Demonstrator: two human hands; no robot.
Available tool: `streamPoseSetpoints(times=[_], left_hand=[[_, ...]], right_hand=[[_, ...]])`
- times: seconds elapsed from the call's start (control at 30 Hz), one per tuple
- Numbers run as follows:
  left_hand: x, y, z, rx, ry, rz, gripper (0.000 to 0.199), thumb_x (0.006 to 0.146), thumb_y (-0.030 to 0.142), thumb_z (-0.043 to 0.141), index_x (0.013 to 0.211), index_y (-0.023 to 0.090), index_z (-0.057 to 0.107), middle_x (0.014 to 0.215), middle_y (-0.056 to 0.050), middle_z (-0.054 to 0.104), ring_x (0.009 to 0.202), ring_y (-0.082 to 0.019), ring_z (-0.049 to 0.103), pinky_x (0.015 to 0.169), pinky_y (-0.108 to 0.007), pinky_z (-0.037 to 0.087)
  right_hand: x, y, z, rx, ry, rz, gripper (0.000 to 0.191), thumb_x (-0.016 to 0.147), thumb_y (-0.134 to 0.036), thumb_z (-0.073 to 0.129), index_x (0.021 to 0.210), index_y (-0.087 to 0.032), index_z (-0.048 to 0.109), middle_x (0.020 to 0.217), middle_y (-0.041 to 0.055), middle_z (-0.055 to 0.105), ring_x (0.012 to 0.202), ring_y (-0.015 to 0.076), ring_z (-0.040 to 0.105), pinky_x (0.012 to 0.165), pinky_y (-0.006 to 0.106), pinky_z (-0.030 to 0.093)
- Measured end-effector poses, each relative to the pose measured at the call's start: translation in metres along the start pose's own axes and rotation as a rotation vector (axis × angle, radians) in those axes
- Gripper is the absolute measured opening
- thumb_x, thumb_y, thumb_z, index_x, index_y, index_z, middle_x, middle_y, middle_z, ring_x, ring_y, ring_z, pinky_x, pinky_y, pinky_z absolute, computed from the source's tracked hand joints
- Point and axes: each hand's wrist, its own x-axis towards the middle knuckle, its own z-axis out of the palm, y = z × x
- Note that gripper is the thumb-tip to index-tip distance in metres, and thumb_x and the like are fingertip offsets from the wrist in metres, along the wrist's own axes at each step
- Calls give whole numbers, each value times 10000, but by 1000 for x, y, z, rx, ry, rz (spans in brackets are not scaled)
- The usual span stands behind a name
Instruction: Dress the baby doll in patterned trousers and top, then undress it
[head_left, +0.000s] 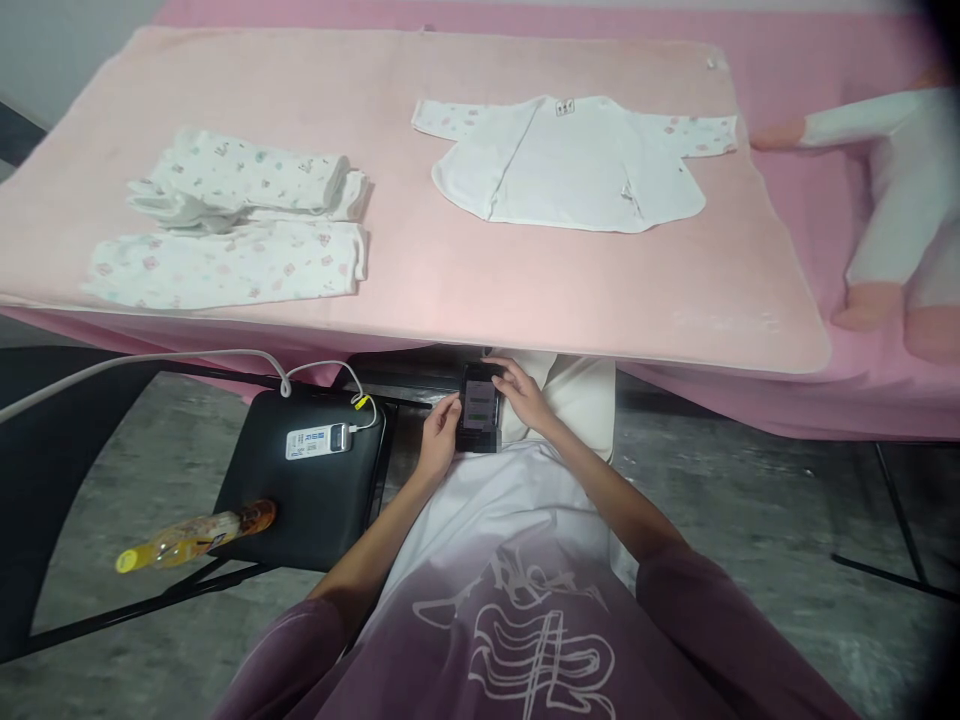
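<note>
A dark smartphone with a lit screen rests between my two hands above my lap, just below the table's front edge. My left hand grips its left side, fingers closed on the edge. At its upper right, my right hand holds the other side with bent fingers. On the pink padded tabletop beyond, a small white baby shirt lies spread flat with its sleeves out. Folded printed baby clothes lie at the left of the table, with a second folded bundle behind them.
A doll in pale clothing lies at the table's right end. To my left, a black stool bears a white power bank with a cable and a bottle with a yellow cap. Thin black metal legs stand at the lower right.
</note>
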Motion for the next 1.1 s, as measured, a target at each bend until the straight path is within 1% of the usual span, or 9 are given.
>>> streamPoseSetpoints(times=[0.17,0.3,0.47,0.7,0.77,0.9,1.03,1.1], left_hand=[[-1,1,0,6,10,-5,663,954,756,789,1295,189,829,1359,-149,815,1288,-319,745,1163,-446,579],[-1,1,0,3,6,-2,662,961,751,783,1302,186,824,1358,-150,812,1286,-317,745,1164,-444,576],[-1,1,1,11,15,9,664,954,765,782,1281,190,835,1366,-153,807,1276,-321,749,1151,-444,587],[0,-1,1,14,20,20,698,941,789,786,1285,184,836,1377,-155,811,1282,-321,745,1164,-446,579],[0,-2,1,14,18,27,689,945,787,784,1277,186,839,1368,-155,815,1277,-320,746,1164,-449,579],[0,-2,1,12,13,27,679,947,782,782,1266,186,840,1355,-153,817,1277,-318,751,1165,-444,580],[0,-1,1,20,10,30,654,962,767,774,1271,194,838,1355,-145,816,1283,-315,747,1175,-445,574],[0,-1,1,24,9,32,642,970,757,770,1276,196,836,1356,-144,814,1288,-315,745,1181,-442,570]], right_hand=[[0,2,0,-15,3,7,513,1103,-596,631,1506,-282,676,1129,57,795,1112,268,763,1080,431,619],[0,2,1,-9,7,10,503,1102,-588,633,1503,-289,683,1080,46,787,1068,260,766,1054,426,625],[-1,-1,1,4,4,8,514,1093,-601,641,1496,-283,677,1200,68,810,1147,273,776,1090,439,617],[-1,-4,1,10,5,6,490,1092,-571,649,1484,-279,682,1213,69,814,1139,267,778,1095,433,613],[-1,-3,1,9,4,9,490,1093,-574,648,1485,-283,679,1198,66,812,1130,267,777,1086,433,616],[-1,-1,1,12,6,11,496,1093,-577,651,1489,-280,677,1091,53,805,1071,268,776,1069,439,625],[0,1,2,12,3,6,514,1087,-603,657,1487,-280,675,1177,68,814,1161,279,778,1113,447,620],[0,1,2,4,5,5,525,1087,-624,653,1488,-286,675,1184,69,813,1167,281,778,1113,447,624]])
